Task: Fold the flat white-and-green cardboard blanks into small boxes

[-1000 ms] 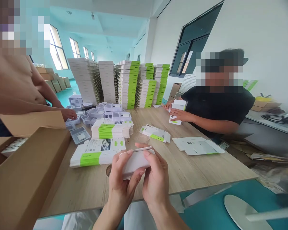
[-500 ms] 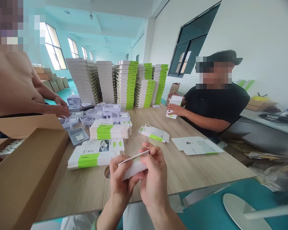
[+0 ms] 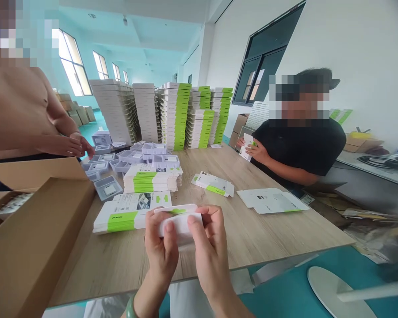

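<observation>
A white and green cardboard box (image 3: pixel 182 224) is between my two hands, its hang-tab end with a green patch facing up. My left hand (image 3: pixel 161 243) grips its left side, thumb pressed on a white flap. On the right side my right hand (image 3: pixel 209 247) is closed, with its thumb also on the flap. The lower part of the box is mostly hidden by my hands. Just beyond lies a stack of flat printed cartons (image 3: pixel 129 214), with a second carton stack (image 3: pixel 152 180) behind it. A single folded carton (image 3: pixel 214 183) rests farther forward.
An unfolded carton (image 3: pixel 272 201) lies on the wooden table (image 3: pixel 252 234) to the right. Pale plastic trays (image 3: pixel 129 157) are heaped at left, near an open brown box (image 3: pixel 46 238). Tall box stacks (image 3: pixel 175 117) stand behind. Co-workers are at left and right, the right one (image 3: pixel 295 150) holding a carton.
My hands have moved slightly down and levelled the box, turning its green-marked tab into view, both thumbs now on the flap. The right co-worker has tilted their carton upright.
</observation>
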{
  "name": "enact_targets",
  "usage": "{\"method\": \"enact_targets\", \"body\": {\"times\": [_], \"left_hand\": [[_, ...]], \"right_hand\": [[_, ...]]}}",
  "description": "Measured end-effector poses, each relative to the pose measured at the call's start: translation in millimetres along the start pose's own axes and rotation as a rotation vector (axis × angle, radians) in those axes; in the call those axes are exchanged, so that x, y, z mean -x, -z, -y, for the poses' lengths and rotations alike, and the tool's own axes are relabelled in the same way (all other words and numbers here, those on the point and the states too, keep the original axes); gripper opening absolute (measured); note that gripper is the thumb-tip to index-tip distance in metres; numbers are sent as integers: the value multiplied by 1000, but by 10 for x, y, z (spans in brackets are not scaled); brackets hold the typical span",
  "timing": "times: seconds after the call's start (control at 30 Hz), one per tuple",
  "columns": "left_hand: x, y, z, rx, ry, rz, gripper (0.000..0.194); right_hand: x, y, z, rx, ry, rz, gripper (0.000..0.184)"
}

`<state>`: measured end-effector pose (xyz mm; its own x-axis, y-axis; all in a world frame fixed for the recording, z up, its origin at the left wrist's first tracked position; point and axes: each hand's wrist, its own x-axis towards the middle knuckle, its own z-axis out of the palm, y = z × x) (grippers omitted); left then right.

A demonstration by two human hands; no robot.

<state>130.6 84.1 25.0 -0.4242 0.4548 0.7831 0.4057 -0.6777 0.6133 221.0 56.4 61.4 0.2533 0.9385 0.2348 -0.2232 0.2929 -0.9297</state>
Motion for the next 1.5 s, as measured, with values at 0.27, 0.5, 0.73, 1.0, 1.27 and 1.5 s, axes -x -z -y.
{"method": "enact_targets", "body": {"times": [0.27, 0.5, 0.73, 1.0, 1.27, 1.5], "left_hand": [[65, -103, -231, 68, 324, -133, 12], [116, -186, -163, 194, 385, -246, 7], [118, -230, -200, 259, 306, -234, 14], [87, -186, -134, 294, 238, -172, 16], [120, -199, -227, 266, 191, -112, 23], [102, -142, -276, 343, 148, -86, 23]], "right_hand": [[-17, -72, -3, 76, 102, -90, 28], [-55, -55, -195, 134, 306, -195, 15], [-113, 28, -266, 52, 458, -164, 6], [-102, 246, -129, -77, -31, 211, 48], [-84, 228, -122, 30, 57, 163, 51], [19, 208, -112, -76, 129, 104, 49]]}}
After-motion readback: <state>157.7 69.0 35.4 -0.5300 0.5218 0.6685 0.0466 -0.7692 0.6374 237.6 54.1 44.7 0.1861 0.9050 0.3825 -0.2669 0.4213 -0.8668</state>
